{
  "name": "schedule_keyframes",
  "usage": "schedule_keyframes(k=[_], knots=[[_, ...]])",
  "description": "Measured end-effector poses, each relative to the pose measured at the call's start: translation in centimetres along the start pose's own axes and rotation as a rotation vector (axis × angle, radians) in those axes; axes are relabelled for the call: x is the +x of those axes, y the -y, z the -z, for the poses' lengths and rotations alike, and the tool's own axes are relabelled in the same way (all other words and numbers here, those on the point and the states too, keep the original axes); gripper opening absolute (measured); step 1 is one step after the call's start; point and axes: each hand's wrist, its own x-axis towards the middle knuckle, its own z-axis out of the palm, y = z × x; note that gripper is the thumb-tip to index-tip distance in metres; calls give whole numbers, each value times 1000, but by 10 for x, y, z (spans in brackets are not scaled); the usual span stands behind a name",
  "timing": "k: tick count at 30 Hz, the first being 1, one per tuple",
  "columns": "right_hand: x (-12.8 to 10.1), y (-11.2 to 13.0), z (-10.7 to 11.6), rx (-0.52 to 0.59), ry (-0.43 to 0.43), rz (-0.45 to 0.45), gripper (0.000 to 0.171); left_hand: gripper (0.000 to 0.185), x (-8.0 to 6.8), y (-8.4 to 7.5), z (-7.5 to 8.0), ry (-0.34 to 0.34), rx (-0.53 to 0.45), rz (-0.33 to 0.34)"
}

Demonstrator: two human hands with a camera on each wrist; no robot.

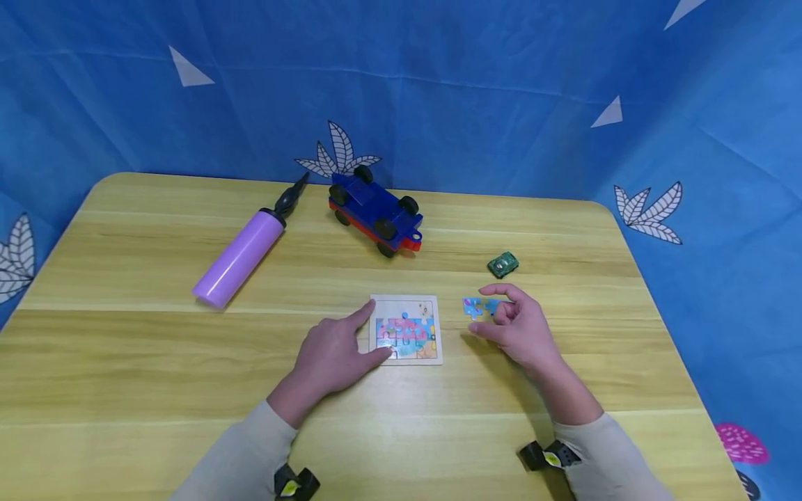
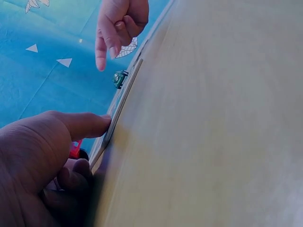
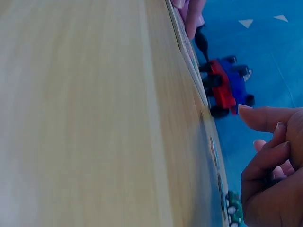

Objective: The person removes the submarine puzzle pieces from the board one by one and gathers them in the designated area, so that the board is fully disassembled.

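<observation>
A small square puzzle board (image 1: 432,351) lies flat near the table's middle, most of its pieces in place. My left hand (image 1: 370,332) rests at the board's left edge, with the index finger on the upper left corner and the thumb (image 2: 90,124) on the lower left. Loose blue puzzle pieces (image 1: 474,307) lie just right of the board. My right hand (image 1: 501,316) hovers over them with loosely curled fingers and the index finger stretched out; nothing shows in its grasp. From the left wrist view the right hand (image 2: 118,23) hangs above the board's edge (image 2: 124,94).
A blue and red toy car (image 1: 376,212) stands behind the board, a purple hand pump (image 1: 241,254) lies at the back left, and a tiny green toy car (image 1: 503,264) sits behind my right hand. A blue patterned cloth (image 1: 438,90) walls in the wooden table (image 1: 156,362).
</observation>
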Motion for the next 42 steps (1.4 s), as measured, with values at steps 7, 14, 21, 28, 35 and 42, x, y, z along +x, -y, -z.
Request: schedule_keyframes(k=[7, 14, 21, 28, 35, 42], knots=[[0, 8, -15, 19, 41, 9, 57, 89, 0, 0, -1, -6, 1, 5], [2, 10, -30, -2, 66, 13, 55, 89, 0, 0, 0, -11, 7, 3], [6, 10, -43, -38, 114, 45, 52, 88, -1, 0, 0, -25, -8, -9], [7, 13, -58, -21, 173, 50, 52, 88, -1, 0, 0, -12, -7, -4], [9, 16, -74, -34, 224, 48, 54, 89, -1, 0, 1, -4, 12, -2], [11, 20, -88, -14, 260, 66, 50, 89, 0, 0, 1, 3, 10, -1]])
